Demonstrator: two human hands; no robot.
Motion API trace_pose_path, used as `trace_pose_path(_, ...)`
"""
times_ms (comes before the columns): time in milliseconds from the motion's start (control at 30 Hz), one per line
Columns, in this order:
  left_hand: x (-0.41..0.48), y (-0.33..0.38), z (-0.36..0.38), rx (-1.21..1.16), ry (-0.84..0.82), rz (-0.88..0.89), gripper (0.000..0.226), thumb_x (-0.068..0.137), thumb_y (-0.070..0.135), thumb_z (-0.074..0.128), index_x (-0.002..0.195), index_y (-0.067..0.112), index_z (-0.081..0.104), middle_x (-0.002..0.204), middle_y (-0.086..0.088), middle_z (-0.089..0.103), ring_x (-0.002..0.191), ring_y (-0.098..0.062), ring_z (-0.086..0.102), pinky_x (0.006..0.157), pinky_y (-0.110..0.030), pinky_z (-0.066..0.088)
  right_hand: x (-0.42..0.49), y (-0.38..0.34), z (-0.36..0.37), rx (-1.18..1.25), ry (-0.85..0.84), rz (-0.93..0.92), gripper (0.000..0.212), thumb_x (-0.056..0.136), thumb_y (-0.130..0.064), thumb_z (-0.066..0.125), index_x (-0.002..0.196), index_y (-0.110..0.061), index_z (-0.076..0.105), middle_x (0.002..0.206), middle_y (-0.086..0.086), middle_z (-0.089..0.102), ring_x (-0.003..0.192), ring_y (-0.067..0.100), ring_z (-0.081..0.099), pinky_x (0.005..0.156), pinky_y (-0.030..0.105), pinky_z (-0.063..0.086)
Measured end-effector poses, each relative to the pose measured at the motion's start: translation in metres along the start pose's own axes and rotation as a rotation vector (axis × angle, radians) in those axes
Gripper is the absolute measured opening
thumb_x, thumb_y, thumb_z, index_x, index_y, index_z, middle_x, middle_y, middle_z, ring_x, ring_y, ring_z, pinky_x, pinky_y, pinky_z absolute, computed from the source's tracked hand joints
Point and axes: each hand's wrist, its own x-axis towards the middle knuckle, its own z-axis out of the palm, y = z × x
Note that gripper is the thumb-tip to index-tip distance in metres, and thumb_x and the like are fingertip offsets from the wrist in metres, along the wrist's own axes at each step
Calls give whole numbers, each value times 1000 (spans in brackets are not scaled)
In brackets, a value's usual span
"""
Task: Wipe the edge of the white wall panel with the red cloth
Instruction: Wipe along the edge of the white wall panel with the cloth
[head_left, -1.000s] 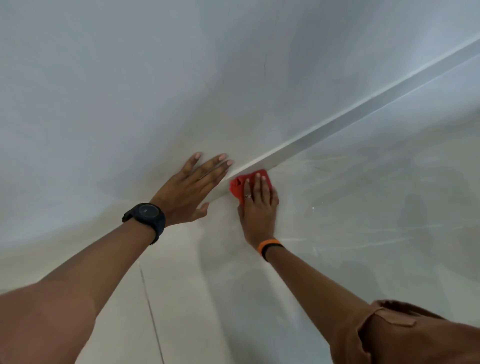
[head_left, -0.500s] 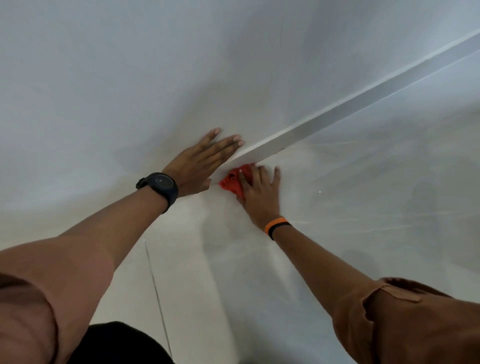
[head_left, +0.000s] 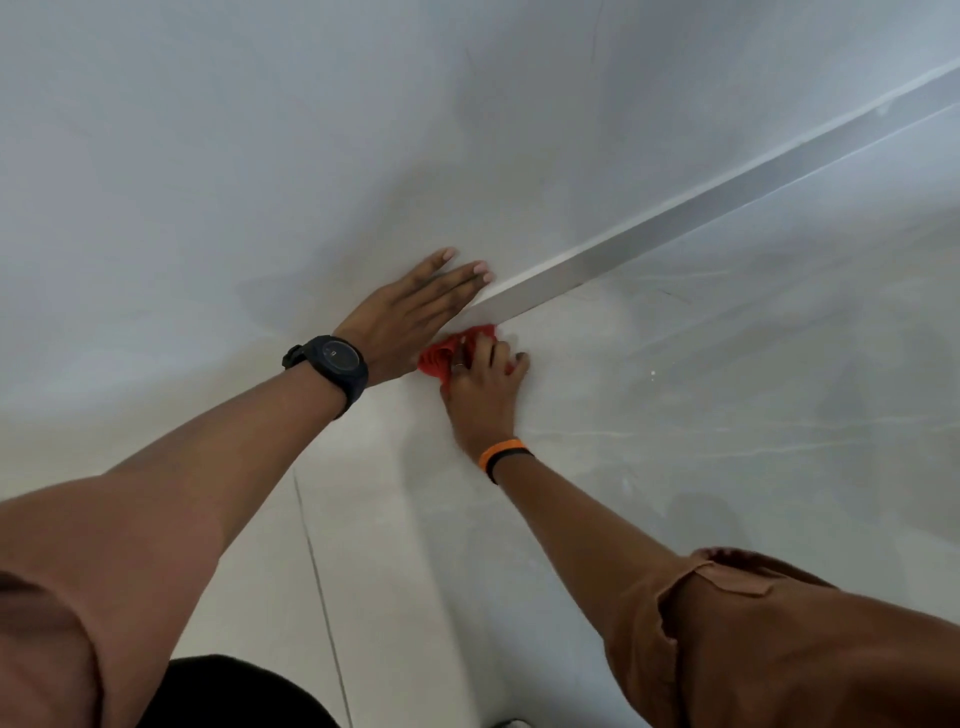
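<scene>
At frame centre, the right hand (head_left: 480, 392) clenches the red cloth (head_left: 447, 353) below the panel edge (head_left: 649, 244). The left hand (head_left: 410, 317) lies flat and released on the white wall panel (head_left: 208, 182). Bunched so small, the cloth may slip off the edge.

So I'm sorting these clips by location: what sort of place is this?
Probably indoors, in a room with bare finishes. A white wall panel ends in a straight edge, and pale floor tiles with a thin joint lie below. No furniture shows.

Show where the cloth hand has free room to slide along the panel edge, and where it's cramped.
Free: the panel edge running up-right from the red cloth, and the bare marbled surface right of the right hand. Crowded: left of the cloth, where the left hand lies flat, touching it at the edge's near end.
</scene>
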Motion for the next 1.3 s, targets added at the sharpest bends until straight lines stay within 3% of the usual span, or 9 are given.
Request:
trace_pose_path(133,3,-3,6,13,-5,22,89,95,33,30,158,-5,-20,169,-17,-20,157,-30,-14,128,-49,-6,14,45,-5,-42,92,-55,36,82,-35,72,115,-20,70,113,15,60,101,35,46,96,60,38)
trace_pose_path(300,1,1,12,0,6,9,84,87,19,16,158,-4,-22,168,-16,-25,157,-29,-18,127,-48,-11,56,102,-15,-175,105,323,35,82,-36,63,115,-24,69,116,16,58,98,33,45,88,51,35)
trace_pose_path(433,-1,3,14,48,-15,12,84,80,10,6,157,-4,-24,167,-17,-27,156,-30,-21,126,-49,-14,49,63,-13,-87,25,471,28,79,-35,68,104,-22,69,125,16,56,102,34,44,85,48,33)
trace_pose_path(600,10,6,21,88,51,27,74,100,18,26,162,-2,-11,170,-17,-18,157,-32,-14,126,-52,-11,1,-9,2,8,-13,115,18,79,-31,75,89,-17,74,108,16,59,105,38,45,85,49,31)
trace_pose_path(700,16,6,21,128,54,18,80,104,27,36,161,-3,-10,169,-20,-20,156,-36,-17,126,-56,-13,7,4,1,48,60,34,17,82,-32,75,86,-16,75,101,13,59,96,33,40,81,48,31)
trace_pose_path(833,14,6,20,153,29,26,82,94,16,29,160,-4,-14,168,-20,-23,156,-35,-18,128,-53,-7,28,50,-7,-40,169,184,17,89,-33,70,89,-17,73,99,14,60,89,32,45,76,45,31)
trace_pose_path(1000,11,2,16,167,-24,11,95,97,35,44,160,-2,-17,168,-18,-23,156,-33,-18,128,-52,-8,30,34,-7,-49,88,336,12,83,-25,69,83,-13,71,111,17,60,95,36,50,79,48,37)
trace_pose_path(1167,12,3,18,158,23,33,78,106,27,34,161,-1,-13,171,-13,-16,158,-29,-10,127,-50,-6,4,-3,1,74,-5,-64,22,78,-31,75,90,-12,75,109,14,58,101,34,38,89,54,37)
trace_pose_path(1300,10,2,18,167,36,13,86,100,31,36,160,-4,-15,169,-18,-20,157,-32,-13,130,-49,-3,16,37,-13,-17,17,-147,30,79,-41,72,101,-21,74,110,11,58,102,34,42,92,56,34)
